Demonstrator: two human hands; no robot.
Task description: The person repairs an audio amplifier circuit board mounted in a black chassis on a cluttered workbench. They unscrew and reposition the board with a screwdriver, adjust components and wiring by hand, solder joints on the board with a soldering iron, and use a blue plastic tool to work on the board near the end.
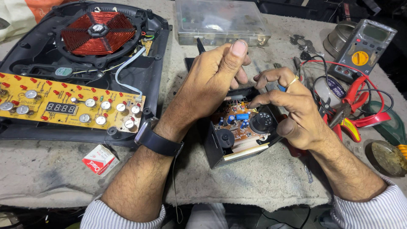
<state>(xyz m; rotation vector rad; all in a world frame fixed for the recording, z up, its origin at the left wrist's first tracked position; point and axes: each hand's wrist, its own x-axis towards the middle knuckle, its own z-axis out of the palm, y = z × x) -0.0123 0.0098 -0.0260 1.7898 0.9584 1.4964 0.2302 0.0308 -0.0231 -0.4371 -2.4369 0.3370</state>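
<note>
**Here, two bare hands work inside a small opened electronic unit on a repair bench**

Here the small black casing (220, 148) lies open in the middle of the cloth-covered bench (263, 182), its orange-brown circuit board (237, 123) facing up so that the parts can be reached from above. The left hand (214, 78) hovers over the far edge of the casing with its fingers curled in and the thumb raised; it seems to pinch something fine near the thin wires at the board's far edge, though what it has hold of cannot be told. The right hand (288, 108) rests against the right side of the casing, probably to steady it, with its forefinger tip pressed down on the board just beside the round black knob (262, 122); its fingers are half closed and grasp nothing that shows. A dark wristwatch (154, 138) sits on the left wrist.

To the far left lies an opened induction cooker base (51, 63) with its red copper coil (97, 33) exposed and a yellow control board (68, 106) folded out toward the near side, joined by a pale ribbon cable (125, 76). A small red-and-white carton (99, 160) lies near it. A clear plastic box (220, 21) stands at the far edge. At the right, within reach, are a grey multimeter (364, 48) and red-handled pliers (352, 106).
</note>
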